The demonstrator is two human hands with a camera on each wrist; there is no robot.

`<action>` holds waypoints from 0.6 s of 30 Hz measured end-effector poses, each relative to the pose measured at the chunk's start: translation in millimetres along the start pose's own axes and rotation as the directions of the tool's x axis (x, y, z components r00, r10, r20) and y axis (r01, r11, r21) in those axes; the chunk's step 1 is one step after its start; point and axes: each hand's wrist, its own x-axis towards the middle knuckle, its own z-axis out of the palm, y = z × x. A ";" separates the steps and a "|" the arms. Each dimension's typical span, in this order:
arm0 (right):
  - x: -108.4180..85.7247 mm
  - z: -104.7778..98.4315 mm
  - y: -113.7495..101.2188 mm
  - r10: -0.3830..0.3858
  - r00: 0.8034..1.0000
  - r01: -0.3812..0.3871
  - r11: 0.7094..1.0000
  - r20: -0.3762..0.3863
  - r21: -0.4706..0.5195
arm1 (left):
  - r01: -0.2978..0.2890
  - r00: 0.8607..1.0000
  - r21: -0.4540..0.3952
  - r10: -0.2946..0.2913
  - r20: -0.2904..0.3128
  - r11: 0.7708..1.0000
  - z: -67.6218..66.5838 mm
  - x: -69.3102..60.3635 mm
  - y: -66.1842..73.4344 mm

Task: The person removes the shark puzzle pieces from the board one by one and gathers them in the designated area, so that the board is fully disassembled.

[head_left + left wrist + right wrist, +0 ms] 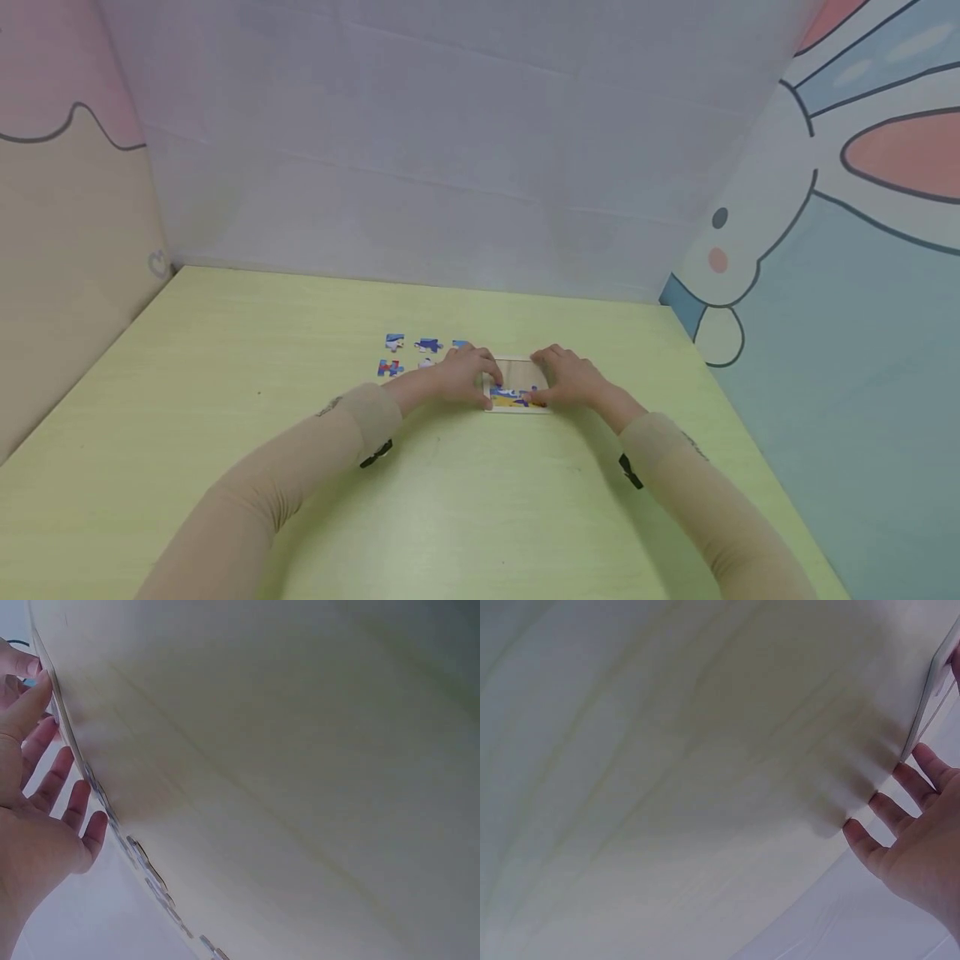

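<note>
- I have the wooden tray (516, 372) on the table, between the two hands, its pale rim bordering a bare wood far part.
- Fitted puzzle pieces (512, 399) in blue, yellow and orange fill the near part of the tray.
- From where I watch, the left hand (465, 374) is at the tray's left side, thumb by the near left corner and a finger reaching over the rim to the inside.
- My left wrist view gives its fingers spread apart, not clamped on anything; the tray shows there only as a thin edge beside them.
- The right hand (573, 380) is at the tray's right side: a finger near the far right corner, the thumb over the fitted pieces.
- Its fingers too are apart, and on the right wrist view I see fingertips at the table's edge line, next to the tray; I cannot tell how hard any of them press.
- Loose puzzle pieces (429, 344) lie left of the tray, some partly hidden from me by the left hand.
- Beneath everything I see the pale yellow table (450, 508), with a whitish backdrop (450, 150) behind.
- A painted rabbit (738, 258) covers the right wall.
</note>
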 end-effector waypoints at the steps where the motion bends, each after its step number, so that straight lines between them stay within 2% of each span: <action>1: 0.2 0.1 0.0 0.002 1.000 -0.002 1.000 0.001 -0.001 | -0.001 1.000 0.000 0.001 -0.001 1.000 0.4 0.3 -0.3; 6: 0.4 -0.1 -0.2 0.001 1.000 -0.001 1.000 -0.001 0.001 | -0.011 1.000 -0.001 0.011 -0.016 1.000 0.9 0.2 -0.6; 13: 0.5 -1.2 -2.2 -0.001 1.000 0.001 1.000 -0.001 0.001 | -0.038 0.997 -0.016 0.037 -0.070 0.999 0.4 0.7 -2.7; 18: 1.6 0.3 -2.3 -0.003 1.000 0.003 1.000 0.001 -0.001 | -0.081 0.994 -0.037 0.078 -0.073 0.996 -1.7 1.8 -5.3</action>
